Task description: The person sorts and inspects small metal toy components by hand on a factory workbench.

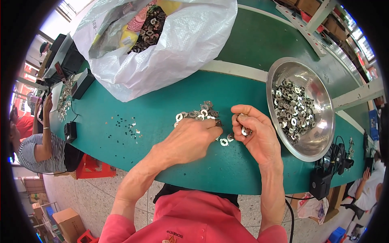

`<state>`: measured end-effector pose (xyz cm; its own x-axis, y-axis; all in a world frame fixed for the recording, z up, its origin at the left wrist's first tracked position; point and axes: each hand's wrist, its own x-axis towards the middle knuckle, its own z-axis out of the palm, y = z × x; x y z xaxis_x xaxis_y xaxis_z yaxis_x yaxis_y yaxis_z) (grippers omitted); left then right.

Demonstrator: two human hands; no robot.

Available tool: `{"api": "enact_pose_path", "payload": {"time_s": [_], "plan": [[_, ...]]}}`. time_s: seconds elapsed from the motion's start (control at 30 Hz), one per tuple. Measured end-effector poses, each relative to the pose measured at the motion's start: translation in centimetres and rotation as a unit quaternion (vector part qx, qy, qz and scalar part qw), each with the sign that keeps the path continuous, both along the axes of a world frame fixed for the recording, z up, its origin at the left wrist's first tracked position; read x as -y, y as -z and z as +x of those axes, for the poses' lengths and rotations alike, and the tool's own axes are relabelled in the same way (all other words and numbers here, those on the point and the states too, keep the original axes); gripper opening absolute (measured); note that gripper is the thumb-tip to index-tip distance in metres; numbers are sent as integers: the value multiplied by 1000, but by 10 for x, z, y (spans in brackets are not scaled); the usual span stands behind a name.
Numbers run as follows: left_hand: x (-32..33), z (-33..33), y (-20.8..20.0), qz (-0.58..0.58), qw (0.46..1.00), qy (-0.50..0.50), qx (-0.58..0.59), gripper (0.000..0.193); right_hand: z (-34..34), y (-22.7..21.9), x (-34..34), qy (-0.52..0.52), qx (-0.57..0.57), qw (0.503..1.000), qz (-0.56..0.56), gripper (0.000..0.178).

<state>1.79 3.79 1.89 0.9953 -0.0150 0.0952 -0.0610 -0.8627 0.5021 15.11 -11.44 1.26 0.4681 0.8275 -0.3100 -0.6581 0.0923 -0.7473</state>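
A small pile of flat, ring-like metal pieces (pixel 206 107) lies on the green tabletop between my hands. My left hand (pixel 188 139) reaches over its near side, palm down, with thumb and fingers closed on a small dark metal piece (pixel 218 122). To the right, my right hand (pixel 259 135) is turned partly palm up. Its curled fingers hold a few metal pieces (pixel 245 131); the thumb presses near the index finger. A loose shiny ring piece (pixel 224 142) lies between the hands. Close by on the right, a steel colander (pixel 318 141) holds many such pieces.
A large white woven sack (pixel 194 44), with more metal pieces inside, stands behind the pile. Tiny dark bits (pixel 125 125) are scattered at left. A black box (pixel 70 132) sits by the left edge; black adapters and cables (pixel 320 182) lie at right. Other people sit at both sides.
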Motion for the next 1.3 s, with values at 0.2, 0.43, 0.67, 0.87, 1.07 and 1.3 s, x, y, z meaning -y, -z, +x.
{"api": "enact_pose_path", "payload": {"time_s": [0.2,0.43,0.67,0.87,1.07,1.3], "plan": [[-9,3,1,-106,992,-34,60,6,-1,3,0,12,-9,1000,9,16],[-21,2,-10,-414,890,-189,-20,8,-6,-1,-1,14,69,997,-39,15],[-35,1,-5,-676,724,-132,-25,9,-20,3,-9,-9,336,936,-106,11],[-35,3,-7,-722,677,-142,-14,9,-38,10,-14,-4,649,740,-177,9],[-45,1,3,-798,591,-112,-36,7,-31,12,-13,-49,460,875,-145,4],[-36,1,-4,-813,567,-112,-67,13,-4,5,-5,-13,-6,1000,-1,10]]}}
